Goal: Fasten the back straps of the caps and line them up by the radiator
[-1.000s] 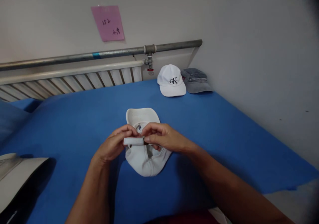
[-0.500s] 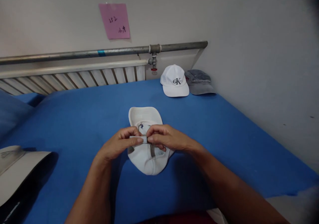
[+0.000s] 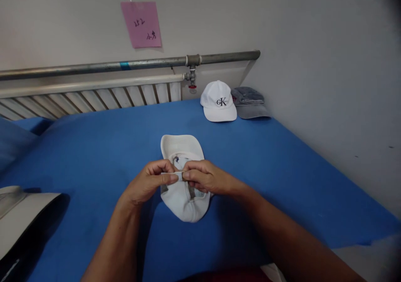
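Observation:
An off-white baseball cap (image 3: pixel 184 204) lies upside down on the blue surface, its brim pointing away from me and its inside showing. Across its opening runs the back strap (image 3: pixel 179 176), held up in both hands. My left hand (image 3: pixel 152 179) pinches the strap between thumb and fingers from the left. From the right, my right hand (image 3: pixel 206 176) closes on the strap's other part, close to the left thumb. Fingers cover most of the place where the two strap parts meet, so I cannot tell whether they are joined.
On the blue-covered surface (image 3: pixel 103 148), a white cap with black letters (image 3: pixel 218 102) and a grey cap (image 3: pixel 250 103) sit at the back right. A white brimmed hat (image 3: pixel 28 209) is at the left edge. Behind are a radiator (image 3: pixel 94 96), a pipe (image 3: pixel 90 67) and a wall.
The right hand has shifted slightly left, closer to the left thumb, and its lower fingers are more curled in. Both hands keep their pinch on the strap.

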Motion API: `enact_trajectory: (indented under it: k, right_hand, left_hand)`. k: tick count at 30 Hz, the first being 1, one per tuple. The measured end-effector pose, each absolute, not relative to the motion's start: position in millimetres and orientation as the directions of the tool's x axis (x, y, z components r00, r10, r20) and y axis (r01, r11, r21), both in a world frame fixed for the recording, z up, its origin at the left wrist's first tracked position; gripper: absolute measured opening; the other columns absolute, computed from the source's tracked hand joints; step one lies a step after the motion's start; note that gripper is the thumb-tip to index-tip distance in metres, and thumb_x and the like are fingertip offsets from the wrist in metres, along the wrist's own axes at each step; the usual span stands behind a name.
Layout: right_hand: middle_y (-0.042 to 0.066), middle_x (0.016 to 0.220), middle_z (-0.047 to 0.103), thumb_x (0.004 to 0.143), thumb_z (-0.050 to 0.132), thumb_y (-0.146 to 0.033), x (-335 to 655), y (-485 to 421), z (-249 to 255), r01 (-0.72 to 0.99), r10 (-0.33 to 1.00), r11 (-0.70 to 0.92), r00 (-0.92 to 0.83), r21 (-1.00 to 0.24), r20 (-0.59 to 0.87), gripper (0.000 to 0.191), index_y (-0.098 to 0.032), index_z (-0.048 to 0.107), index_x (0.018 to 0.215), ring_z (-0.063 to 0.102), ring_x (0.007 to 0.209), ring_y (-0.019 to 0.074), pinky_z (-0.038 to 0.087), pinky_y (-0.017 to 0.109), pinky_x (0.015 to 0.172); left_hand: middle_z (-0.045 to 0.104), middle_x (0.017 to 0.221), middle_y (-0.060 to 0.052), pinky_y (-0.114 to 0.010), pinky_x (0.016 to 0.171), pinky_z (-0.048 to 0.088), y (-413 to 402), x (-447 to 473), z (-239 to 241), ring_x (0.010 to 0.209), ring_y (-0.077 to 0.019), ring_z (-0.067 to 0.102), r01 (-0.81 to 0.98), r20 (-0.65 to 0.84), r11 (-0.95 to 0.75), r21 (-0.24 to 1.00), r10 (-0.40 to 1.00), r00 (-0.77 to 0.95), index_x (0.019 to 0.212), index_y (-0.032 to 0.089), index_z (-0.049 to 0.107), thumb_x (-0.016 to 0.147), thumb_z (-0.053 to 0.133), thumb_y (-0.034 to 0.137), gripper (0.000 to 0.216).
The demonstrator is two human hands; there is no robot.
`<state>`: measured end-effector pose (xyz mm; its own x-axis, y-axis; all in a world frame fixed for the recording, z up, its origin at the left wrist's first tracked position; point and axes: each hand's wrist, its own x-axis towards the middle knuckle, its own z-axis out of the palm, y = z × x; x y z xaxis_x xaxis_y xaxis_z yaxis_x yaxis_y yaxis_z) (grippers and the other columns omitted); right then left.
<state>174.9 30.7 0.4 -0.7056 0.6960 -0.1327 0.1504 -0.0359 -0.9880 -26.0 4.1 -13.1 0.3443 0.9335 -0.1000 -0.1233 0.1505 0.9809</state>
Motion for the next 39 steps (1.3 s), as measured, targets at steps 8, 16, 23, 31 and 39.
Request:
enact_trajectory:
  k: [8,16,23,31,39]
  right_hand:
    - [-0.005,0.053,0.046,0.079,0.052,-0.030,165,24,-7,0.096,0.771,-0.010,-0.633,-0.995,-0.069,0.018,-0.018,0.052,0.066,0.038,0.047,0.0061,0.029,0.018,0.044]
    - [-0.006,0.051,0.043,0.075,0.052,-0.029,168,28,-7,0.022,0.785,-0.201,-0.595,-0.979,-0.174,0.014,-0.018,0.051,0.066,0.034,0.039,0.0051,0.026,0.018,0.037]
    - [-0.007,0.050,0.041,0.073,0.055,-0.027,185,36,-5,-0.048,0.766,-0.191,-0.632,-0.980,-0.118,0.011,-0.017,0.054,0.070,0.033,0.041,0.0051,0.028,0.018,0.040]
    - [-0.002,0.066,0.053,0.079,0.051,-0.022,191,40,-2,0.139,0.823,0.261,-0.549,-0.955,0.145,0.008,-0.018,0.059,0.079,0.045,0.057,0.0102,0.037,0.024,0.054]
    - [0.006,0.094,0.066,0.083,0.055,-0.013,183,27,-1,0.225,0.617,0.724,-0.634,-0.652,0.467,0.015,-0.020,0.061,0.094,0.059,0.091,0.0190,0.044,0.034,0.085]
  left_hand:
    - [0.057,0.063,0.000,-0.023,0.058,0.034,5,-27,-15,0.060,-0.0106,0.047,-0.149,-0.097,0.161,0.976,0.926,0.365,0.058,0.015,0.056,0.068,0.076,0.025,0.024]
    - [0.067,0.087,-0.003,-0.025,0.073,0.043,6,-37,-14,0.080,-0.0147,0.059,-0.051,-0.016,0.032,0.998,0.960,0.279,0.091,0.020,0.067,0.083,0.066,0.032,0.015]
    - [0.067,0.115,-0.007,-0.042,0.113,0.020,7,-38,-4,0.121,-0.0290,0.049,0.280,0.165,-0.254,0.926,0.938,0.306,0.103,0.024,0.073,0.076,0.070,0.023,0.028]
    - [0.068,0.084,-0.004,-0.038,0.102,0.032,5,-34,-5,0.109,-0.0288,0.053,0.328,0.176,-0.306,0.894,0.912,0.370,0.078,0.021,0.070,0.076,0.066,0.020,0.005]
    - [0.053,0.067,0.002,-0.024,0.058,0.035,2,-23,-7,0.063,-0.0135,0.046,0.404,0.062,-0.248,0.880,0.905,0.420,0.078,0.018,0.061,0.079,0.057,0.019,0.005]
